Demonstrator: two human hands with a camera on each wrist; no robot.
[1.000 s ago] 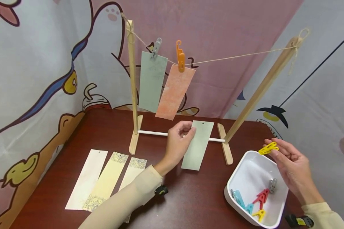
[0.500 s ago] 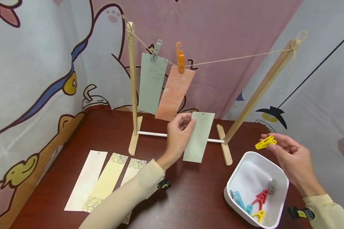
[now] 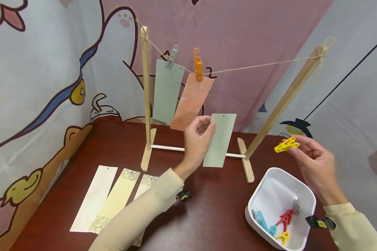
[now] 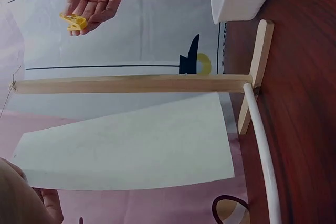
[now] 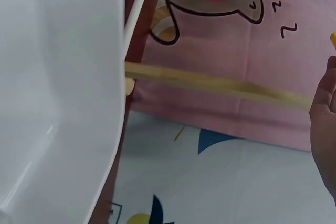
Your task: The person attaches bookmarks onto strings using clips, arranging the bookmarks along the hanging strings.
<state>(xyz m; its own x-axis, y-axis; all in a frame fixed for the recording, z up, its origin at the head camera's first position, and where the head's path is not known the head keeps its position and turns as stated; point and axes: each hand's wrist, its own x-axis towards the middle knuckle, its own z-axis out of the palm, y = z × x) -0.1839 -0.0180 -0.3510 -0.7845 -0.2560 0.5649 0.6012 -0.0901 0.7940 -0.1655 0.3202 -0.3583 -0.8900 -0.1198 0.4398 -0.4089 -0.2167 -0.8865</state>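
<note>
My left hand (image 3: 197,141) pinches the left edge of a pale green card (image 3: 220,141) with a small hole at its top. The card hangs in the air in front of the rack's white crossbar (image 3: 168,148); it spans the middle of the left wrist view. Between the fingertips of my right hand (image 3: 317,164) is a yellow clothespin (image 3: 286,144), above the white bin (image 3: 249,205). On the string (image 3: 257,66), a grey clothespin (image 3: 172,56) holds a green card (image 3: 167,92) and an orange clothespin (image 3: 198,66) holds an orange card (image 3: 191,103).
Wooden posts (image 3: 146,87) carry the string on both sides. Inside the bin lie red clothespins (image 3: 285,219), blue ones (image 3: 261,220), a yellow one and a grey one. A white card (image 3: 92,198) and patterned yellow cards (image 3: 117,195) lie at the table's left, partly under my left sleeve.
My left hand has raised the pale green card toward the string. My right hand has brought the yellow clothespin up and to the left, away from the bin.
</note>
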